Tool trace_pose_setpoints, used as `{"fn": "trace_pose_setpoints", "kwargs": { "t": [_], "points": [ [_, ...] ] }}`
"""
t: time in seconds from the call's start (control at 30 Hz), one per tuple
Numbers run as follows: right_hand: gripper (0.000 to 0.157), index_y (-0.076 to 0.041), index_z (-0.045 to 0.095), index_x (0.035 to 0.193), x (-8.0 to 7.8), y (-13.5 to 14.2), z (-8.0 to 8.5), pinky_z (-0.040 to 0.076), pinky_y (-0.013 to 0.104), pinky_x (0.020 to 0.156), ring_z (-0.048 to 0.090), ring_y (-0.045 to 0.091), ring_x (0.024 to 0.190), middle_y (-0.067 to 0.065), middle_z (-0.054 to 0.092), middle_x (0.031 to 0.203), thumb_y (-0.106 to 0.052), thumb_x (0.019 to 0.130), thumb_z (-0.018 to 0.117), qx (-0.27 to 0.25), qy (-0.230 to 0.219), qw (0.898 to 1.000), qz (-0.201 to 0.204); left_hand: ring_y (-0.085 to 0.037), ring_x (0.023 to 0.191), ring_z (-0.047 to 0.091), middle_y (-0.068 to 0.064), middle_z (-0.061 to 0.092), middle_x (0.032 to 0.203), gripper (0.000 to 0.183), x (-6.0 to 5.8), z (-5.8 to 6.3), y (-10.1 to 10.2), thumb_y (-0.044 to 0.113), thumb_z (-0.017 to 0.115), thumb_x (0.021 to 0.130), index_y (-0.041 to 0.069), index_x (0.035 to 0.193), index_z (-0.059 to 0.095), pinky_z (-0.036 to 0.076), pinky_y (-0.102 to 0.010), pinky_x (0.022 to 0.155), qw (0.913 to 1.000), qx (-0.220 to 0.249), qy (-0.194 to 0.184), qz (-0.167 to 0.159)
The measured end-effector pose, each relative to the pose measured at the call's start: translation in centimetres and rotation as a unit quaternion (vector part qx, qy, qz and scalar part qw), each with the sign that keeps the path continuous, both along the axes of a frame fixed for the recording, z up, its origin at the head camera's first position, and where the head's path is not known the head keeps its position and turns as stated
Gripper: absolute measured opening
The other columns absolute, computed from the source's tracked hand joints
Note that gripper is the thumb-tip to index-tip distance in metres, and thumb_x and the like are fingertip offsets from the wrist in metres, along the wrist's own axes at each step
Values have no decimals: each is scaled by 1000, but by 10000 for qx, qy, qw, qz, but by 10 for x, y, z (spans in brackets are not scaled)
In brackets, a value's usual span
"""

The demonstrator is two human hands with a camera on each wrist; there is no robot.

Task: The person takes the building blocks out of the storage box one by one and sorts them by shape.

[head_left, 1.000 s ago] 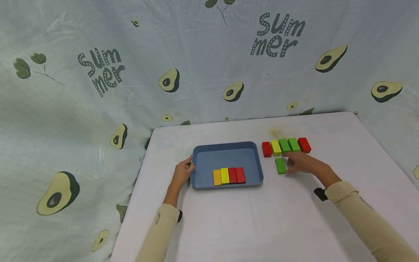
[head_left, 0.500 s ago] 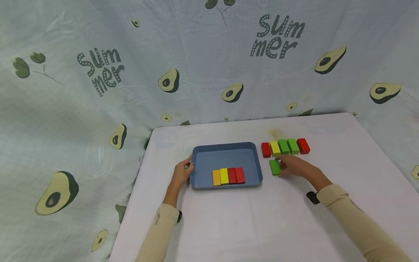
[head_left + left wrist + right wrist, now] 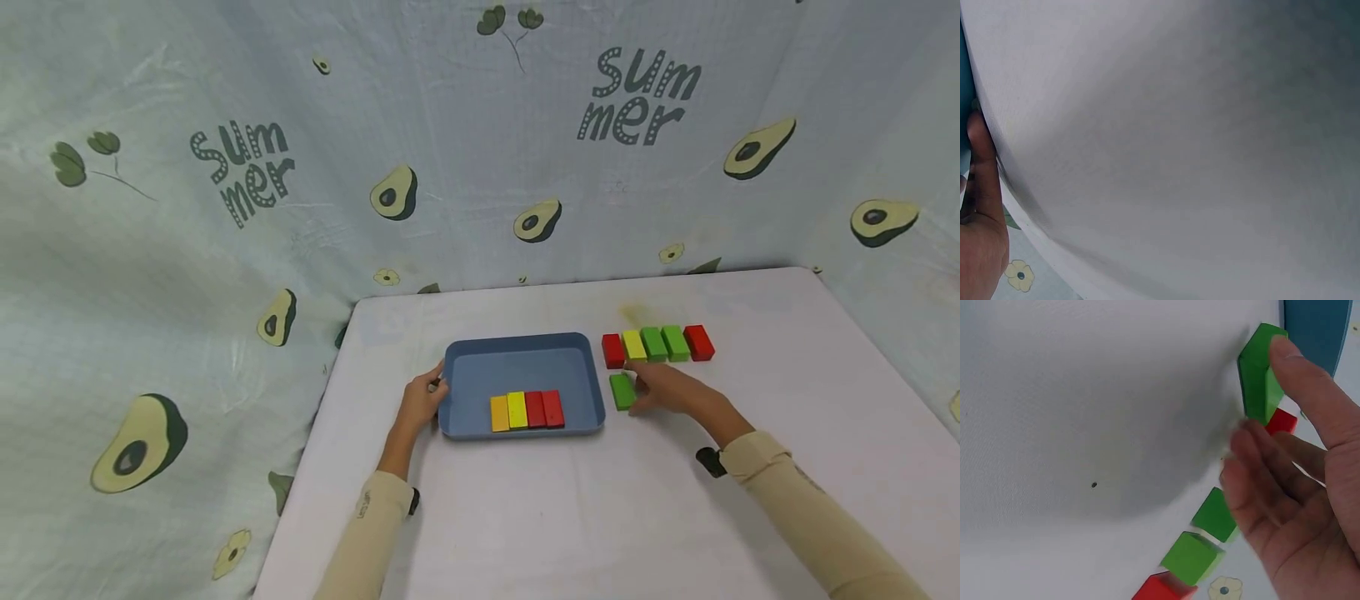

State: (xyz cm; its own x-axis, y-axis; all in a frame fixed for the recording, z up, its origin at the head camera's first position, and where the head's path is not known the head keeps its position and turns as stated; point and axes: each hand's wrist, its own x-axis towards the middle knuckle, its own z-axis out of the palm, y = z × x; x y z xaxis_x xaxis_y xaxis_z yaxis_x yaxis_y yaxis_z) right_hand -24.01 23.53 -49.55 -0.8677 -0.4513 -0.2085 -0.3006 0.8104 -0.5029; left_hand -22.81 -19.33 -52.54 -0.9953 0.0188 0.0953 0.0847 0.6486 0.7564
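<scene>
At the left end of the blue-grey tray (image 3: 517,343), my left hand (image 3: 420,400) holds the rim between thumb and fingers. The left wrist view catches only part of that hand (image 3: 985,212) at its edge, beside the tray's side. My right hand (image 3: 671,392) pinches a green block (image 3: 621,392) just right of the tray. Seen from the right wrist, the thumb lies at one end of the green block (image 3: 1257,375) and the blurred fingertips are by its other end. Inside the tray, a row of orange, yellow and red blocks (image 3: 535,410) lies along the near wall.
Behind the right hand, a row of red, yellow and green blocks (image 3: 654,344) stands on the white-covered table (image 3: 510,517). A patterned cloth (image 3: 465,150) hangs behind the table and along its left side.
The green block and my right hand have moved left, closer to the tray. My left hand and the tray have stayed in place; the head view has tilted slightly.
</scene>
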Motion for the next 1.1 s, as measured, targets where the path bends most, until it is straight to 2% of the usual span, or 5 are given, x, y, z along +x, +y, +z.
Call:
{"fn": "trace_pose_setpoints", "kwargs": {
  "t": [0.23,0.43,0.63,0.87,1.1],
  "points": [
    [50,1,57,117,-4,-15,16,50,37,74,55,25,87,10,56,96,-25,79,76,5,1203,9927,52,-12,50,42,-13,63,89,46,-2,7,-3,10,54,90,6,136,50,36,-27,46,9999,-49,122,-5],
    [49,0,58,121,-3,-41,24,51,40,77,56,28,95,15,57,109,-20,80,75,-410,1650,9844,462,-12,49,40,-12,62,88,46,0,7,-3,9,54,90,5,136,50,36,-26,47,9999,-56,146,-7],
    [47,0,59,121,5,-58,19,51,37,77,55,26,95,13,57,109,-12,79,76,-757,1513,9809,957,-11,50,40,-12,62,88,45,3,0,1,8,53,90,3,135,51,36,-26,47,9998,-9,199,-52],
    [49,-6,57,124,11,-73,11,50,31,80,53,19,101,7,56,114,-17,80,76,-401,1033,9881,1069,-12,50,41,-11,62,87,45,11,-3,3,8,54,90,5,136,51,38,-26,47,9999,94,60,-12],
    [60,-4,54,128,14,-89,5,50,34,81,52,21,98,9,53,110,-20,75,80,-105,746,9929,918,-12,51,41,-11,62,88,46,10,-1,1,8,54,90,5,136,51,37,-26,48,9998,89,174,-63]
  ]
}}
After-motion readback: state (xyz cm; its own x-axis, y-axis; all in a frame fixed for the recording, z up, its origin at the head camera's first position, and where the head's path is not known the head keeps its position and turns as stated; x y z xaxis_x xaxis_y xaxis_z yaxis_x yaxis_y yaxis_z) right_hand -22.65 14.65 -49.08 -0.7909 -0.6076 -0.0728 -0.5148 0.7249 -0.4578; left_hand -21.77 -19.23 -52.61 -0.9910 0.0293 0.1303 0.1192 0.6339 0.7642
